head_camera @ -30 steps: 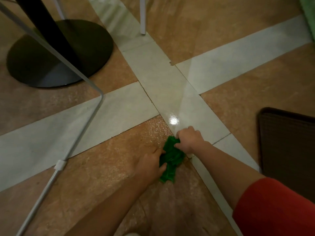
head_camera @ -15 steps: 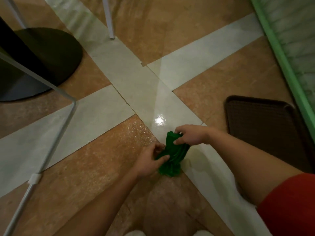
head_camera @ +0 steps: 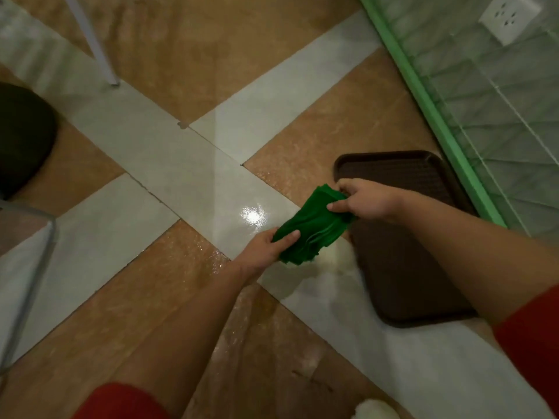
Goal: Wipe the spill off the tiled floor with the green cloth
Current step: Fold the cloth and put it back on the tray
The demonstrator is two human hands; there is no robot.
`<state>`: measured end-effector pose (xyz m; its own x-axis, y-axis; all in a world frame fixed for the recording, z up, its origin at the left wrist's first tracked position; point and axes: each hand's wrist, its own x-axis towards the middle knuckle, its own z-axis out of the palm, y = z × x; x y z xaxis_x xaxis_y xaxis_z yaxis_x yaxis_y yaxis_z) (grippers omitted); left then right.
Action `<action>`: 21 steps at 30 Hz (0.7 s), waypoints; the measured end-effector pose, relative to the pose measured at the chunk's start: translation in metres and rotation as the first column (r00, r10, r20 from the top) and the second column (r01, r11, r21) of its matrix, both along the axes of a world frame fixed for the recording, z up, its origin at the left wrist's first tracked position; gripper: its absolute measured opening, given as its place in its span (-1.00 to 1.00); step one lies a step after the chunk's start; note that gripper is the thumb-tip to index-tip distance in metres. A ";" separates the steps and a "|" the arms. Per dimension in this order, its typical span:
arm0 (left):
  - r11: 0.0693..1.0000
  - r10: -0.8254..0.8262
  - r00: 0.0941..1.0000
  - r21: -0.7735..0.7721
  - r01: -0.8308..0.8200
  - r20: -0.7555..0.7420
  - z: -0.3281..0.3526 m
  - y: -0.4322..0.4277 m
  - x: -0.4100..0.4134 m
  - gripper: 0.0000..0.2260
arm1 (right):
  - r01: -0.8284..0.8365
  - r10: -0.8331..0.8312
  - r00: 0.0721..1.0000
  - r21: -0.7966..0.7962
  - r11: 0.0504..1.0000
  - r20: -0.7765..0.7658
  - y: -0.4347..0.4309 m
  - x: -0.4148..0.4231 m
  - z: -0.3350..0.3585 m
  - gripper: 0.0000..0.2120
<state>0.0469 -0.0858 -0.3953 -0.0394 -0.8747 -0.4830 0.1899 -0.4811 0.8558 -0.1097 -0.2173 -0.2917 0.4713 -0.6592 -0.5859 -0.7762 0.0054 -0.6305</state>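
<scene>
Both hands grip the bunched green cloth (head_camera: 308,226) beside the brown tray (head_camera: 402,267): left hand (head_camera: 266,246), right hand (head_camera: 363,201).

Ends of crumpled green cloth (head_camera: 314,226) hidden inside left hand (head_camera: 260,248) and right hand (head_camera: 366,201), round black base (head_camera: 22,140) cut by left edge, white fluffy thing (head_camera: 376,410) cropped at bottom

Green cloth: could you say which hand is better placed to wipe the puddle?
Probably left: left hand grips the cloth end beside the puddle; right hand pinches the far end over the tray.
</scene>
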 end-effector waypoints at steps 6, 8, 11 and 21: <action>0.993 0.109 0.988 0.053 -0.103 -0.110 0.005 -0.036 -0.039 -0.68 | 0.202 -0.200 0.979 -0.055 0.978 0.048 -0.009 -0.051 -0.007 -0.89; 0.985 0.167 0.979 0.066 -0.160 -0.120 0.003 -0.047 -0.053 -0.69 | 0.278 -0.274 0.959 -0.049 0.959 0.070 -0.010 -0.068 -0.014 -0.93; 0.978 0.205 0.970 0.070 -0.197 -0.129 -0.001 -0.060 -0.070 -0.62 | 0.347 -0.343 0.937 -0.044 0.937 0.072 -0.012 -0.089 -0.030 -0.89; 0.997 0.056 0.998 -0.043 -0.057 -0.023 -0.012 -0.080 -0.126 -0.47 | 0.472 -0.471 0.881 -0.025 0.881 0.034 -0.007 -0.156 -0.065 -0.86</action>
<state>-0.0787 -0.1659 -0.4072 0.0005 -0.8961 -0.4439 0.2343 -0.4315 0.8712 -0.2662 -0.2239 -0.3566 0.1150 -0.8256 -0.5524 -0.6702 0.3460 -0.6566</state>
